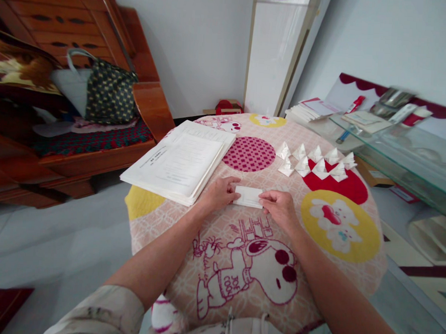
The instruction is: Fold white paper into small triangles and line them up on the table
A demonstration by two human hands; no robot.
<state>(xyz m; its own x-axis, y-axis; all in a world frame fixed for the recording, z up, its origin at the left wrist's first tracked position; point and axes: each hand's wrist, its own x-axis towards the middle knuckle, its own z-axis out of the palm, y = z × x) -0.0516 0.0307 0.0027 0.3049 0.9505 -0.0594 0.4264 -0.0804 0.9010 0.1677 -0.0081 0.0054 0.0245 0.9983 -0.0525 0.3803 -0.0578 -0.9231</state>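
A small folded white paper [248,196] lies flat on the patterned tablecloth in front of me. Its left end is pinched by my left hand [221,193], fingers closed around the edge. My right hand [279,206] grips the opposite end between thumb and fingers. To the left, close to my left hand, rests a thick stack of printed white sheets [178,159]. Beyond my right hand stand several folded white paper pieces [321,168] with pointed tops, set in two rows.
The round table is covered by a cartoon-print tablecloth [249,228]. At right a glass shelf [406,151] holds a metal container, papers and a red item. A wooden bench [144,103] with a dark patterned bag [111,91] stands at left. A tall white cabinet-like unit [275,55] is behind.
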